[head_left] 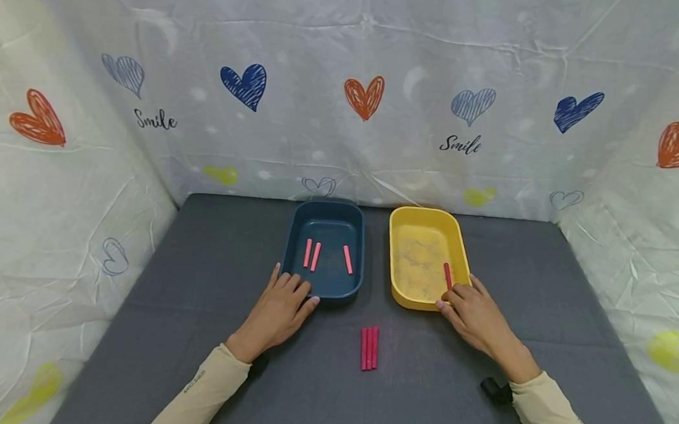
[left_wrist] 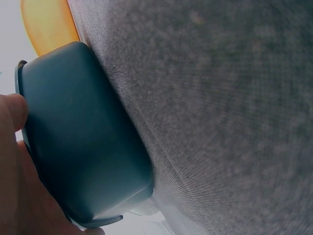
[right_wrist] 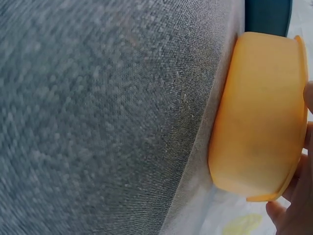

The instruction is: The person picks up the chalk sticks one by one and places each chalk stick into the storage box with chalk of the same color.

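1. On the left, a wrinkled white sheet [head_left: 70, 221] printed with hearts borders the dark grey fabric-covered surface [head_left: 209, 249] and continues behind it.
2. The left hand [head_left: 278, 309], in a beige sleeve [head_left: 206, 389], grips the near-left corner of a dark blue rectangular plastic-looking tray [head_left: 331, 234]; its fingers are bent over the rim, a little spread, with the thumb along the near edge.
3. Inside the dark blue tray lie three slim light-pink sticks [head_left: 316, 257]: two close together on the left, one apart on the right.
4. Nearer the person, between the two hands, three slim magenta sticks [head_left: 369, 349] lie side by side on the surface.
5. Beside the dark blue tray, with a narrow gap, stands a yellow rectangular plastic-looking tray [head_left: 416, 242].
6. One slim dark-red stick [head_left: 448, 274] lies in its near-right part, its lower end hidden behind the fingers.
7. The right hand [head_left: 479, 314] grips that tray's near-right corner, fingers bent and slightly parted over the rim; whether they touch the stick, I cannot tell.
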The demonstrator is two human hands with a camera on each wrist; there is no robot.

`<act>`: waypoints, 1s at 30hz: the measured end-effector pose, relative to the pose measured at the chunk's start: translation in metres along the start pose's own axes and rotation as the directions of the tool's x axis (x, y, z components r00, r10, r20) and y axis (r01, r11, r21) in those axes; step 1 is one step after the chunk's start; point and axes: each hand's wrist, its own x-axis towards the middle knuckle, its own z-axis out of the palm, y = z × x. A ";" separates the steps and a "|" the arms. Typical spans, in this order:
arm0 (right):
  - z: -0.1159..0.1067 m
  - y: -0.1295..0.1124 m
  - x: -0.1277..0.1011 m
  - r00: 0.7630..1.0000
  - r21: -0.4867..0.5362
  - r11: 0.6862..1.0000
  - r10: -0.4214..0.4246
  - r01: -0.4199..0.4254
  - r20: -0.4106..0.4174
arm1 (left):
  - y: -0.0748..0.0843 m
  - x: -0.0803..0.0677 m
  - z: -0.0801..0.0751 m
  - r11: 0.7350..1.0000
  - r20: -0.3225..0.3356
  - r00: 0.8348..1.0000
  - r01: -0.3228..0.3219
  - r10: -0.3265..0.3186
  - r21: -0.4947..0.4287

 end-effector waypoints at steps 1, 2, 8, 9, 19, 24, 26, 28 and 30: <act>0.000 0.000 0.000 1.000 0.001 1.000 -0.003 0.003 0.001 | 0.000 0.000 0.000 1.000 0.000 1.000 0.000 0.000 0.002; 0.001 0.001 0.000 1.000 0.003 1.000 -0.004 0.004 0.002 | 0.001 0.000 -0.001 1.000 0.000 1.000 0.000 0.000 0.001; 0.002 0.001 -0.001 1.000 0.015 1.000 0.003 -0.003 0.008 | 0.001 0.001 -0.001 1.000 -0.001 1.000 -0.002 0.002 0.011; 0.002 0.001 -0.001 1.000 0.016 1.000 0.003 -0.003 0.007 | 0.000 0.001 -0.001 1.000 -0.001 1.000 -0.002 0.002 0.014; 0.005 0.002 0.000 1.000 0.024 1.000 -0.008 0.008 -0.013 | -0.002 0.000 0.000 1.000 0.016 1.000 0.012 -0.012 -0.010; 0.004 0.002 0.000 1.000 0.022 1.000 -0.007 0.007 0.003 | 0.002 -0.001 -0.003 1.000 0.026 0.999 0.031 -0.031 -0.005; 0.004 0.002 0.000 1.000 0.024 1.000 -0.001 0.001 0.014 | 0.005 -0.001 -0.005 0.999 0.006 0.999 0.032 -0.032 -0.002; 0.003 0.002 0.000 1.000 0.023 1.000 0.008 -0.008 0.025 | 0.008 -0.002 -0.008 0.999 -0.023 0.999 0.038 -0.038 0.000; 0.003 0.002 0.000 0.999 0.024 1.000 0.013 -0.014 0.032 | 0.013 -0.003 -0.011 0.999 -0.067 0.997 0.044 -0.045 -0.011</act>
